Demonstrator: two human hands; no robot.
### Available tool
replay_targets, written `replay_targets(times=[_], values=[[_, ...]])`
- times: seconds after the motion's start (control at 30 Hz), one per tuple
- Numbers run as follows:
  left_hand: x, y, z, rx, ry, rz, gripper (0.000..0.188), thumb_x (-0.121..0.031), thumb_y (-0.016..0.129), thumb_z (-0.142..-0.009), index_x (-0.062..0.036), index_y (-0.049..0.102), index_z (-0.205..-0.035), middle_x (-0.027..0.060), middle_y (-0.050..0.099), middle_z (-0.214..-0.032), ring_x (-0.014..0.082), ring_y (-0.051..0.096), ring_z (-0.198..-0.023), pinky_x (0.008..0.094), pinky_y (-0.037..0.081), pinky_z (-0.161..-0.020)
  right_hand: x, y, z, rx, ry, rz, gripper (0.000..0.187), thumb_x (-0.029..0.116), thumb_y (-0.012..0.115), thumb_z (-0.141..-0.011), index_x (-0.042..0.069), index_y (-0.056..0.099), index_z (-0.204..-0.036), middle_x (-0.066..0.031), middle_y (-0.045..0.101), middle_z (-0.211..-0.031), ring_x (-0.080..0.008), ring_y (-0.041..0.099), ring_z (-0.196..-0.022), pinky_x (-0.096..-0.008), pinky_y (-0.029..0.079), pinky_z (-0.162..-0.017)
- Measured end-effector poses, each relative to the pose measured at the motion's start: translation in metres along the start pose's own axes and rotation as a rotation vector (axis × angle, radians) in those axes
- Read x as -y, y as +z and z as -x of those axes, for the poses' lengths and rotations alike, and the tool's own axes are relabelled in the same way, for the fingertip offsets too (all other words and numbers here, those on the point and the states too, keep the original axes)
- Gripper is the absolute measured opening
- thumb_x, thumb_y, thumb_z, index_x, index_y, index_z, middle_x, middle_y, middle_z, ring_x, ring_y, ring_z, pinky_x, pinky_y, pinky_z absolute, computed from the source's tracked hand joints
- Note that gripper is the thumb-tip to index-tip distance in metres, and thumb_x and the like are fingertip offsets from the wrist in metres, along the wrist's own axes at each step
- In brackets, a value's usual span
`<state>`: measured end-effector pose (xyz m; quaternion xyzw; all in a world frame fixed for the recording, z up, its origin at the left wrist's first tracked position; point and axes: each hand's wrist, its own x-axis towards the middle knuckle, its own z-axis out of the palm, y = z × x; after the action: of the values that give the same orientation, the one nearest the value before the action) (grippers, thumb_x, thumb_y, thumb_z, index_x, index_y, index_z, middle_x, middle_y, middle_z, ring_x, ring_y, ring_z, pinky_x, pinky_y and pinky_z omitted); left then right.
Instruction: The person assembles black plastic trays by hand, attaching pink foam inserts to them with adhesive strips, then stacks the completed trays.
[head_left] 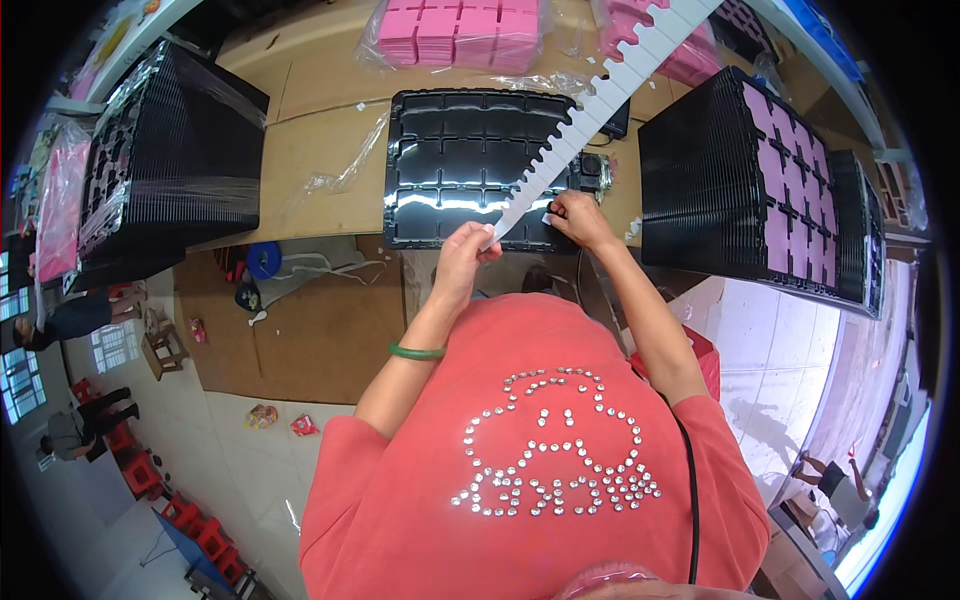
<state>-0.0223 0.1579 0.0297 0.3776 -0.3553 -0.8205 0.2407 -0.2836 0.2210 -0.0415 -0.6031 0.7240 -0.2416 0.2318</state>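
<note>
I am holding the near end of the white notched strip [600,105] over the black tray [450,160] on the worktop [320,150], left hand [462,255] pinching its edge, right hand [578,218] clenched beside it. I am keeping both grips close, judging that steadies the long far end.

A tray [455,160] lies on the counter [310,150] straight ahead. A long notched strip [590,110] slants across the tray's right side, running far and right. One stack of trays [165,160] stands to the left, another stack [755,190] to the right. Bags of foam pads [460,30] lie behind the tray, at the far edge.
</note>
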Motion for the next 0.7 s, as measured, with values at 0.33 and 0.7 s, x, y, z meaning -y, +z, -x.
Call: replay_targets(times=[0.33,0.7], values=[[0.002,0.002,0.001,-0.001,-0.001,0.001,0.015,-0.022,0.058,-0.098,-0.0110,0.057,-0.088,0.0012,0.062,-0.079,0.0109,0.058,-0.078,0.0281,0.046,-0.081,-0.003,0.015,0.003,-0.054,-0.190,0.185,0.009,0.006,0.056,-0.085,-0.002,0.061,-0.085,-0.0215,0.062,-0.087,-0.0399,0.060,-0.091,-0.0472,0.048,-0.084],[0.003,0.007,-0.001,-0.011,-0.007,-0.007,0.016,-0.022,0.059,-0.097,-0.0106,0.058,-0.086,0.0010,0.061,-0.078,0.0112,0.058,-0.077,0.0285,0.046,-0.080,0.001,0.010,0.002,-0.025,-0.185,0.218,0.007,0.005,0.056,-0.081,-0.001,0.060,-0.081,-0.0203,0.063,-0.088,-0.0391,0.060,-0.089,-0.0484,0.048,-0.081]])
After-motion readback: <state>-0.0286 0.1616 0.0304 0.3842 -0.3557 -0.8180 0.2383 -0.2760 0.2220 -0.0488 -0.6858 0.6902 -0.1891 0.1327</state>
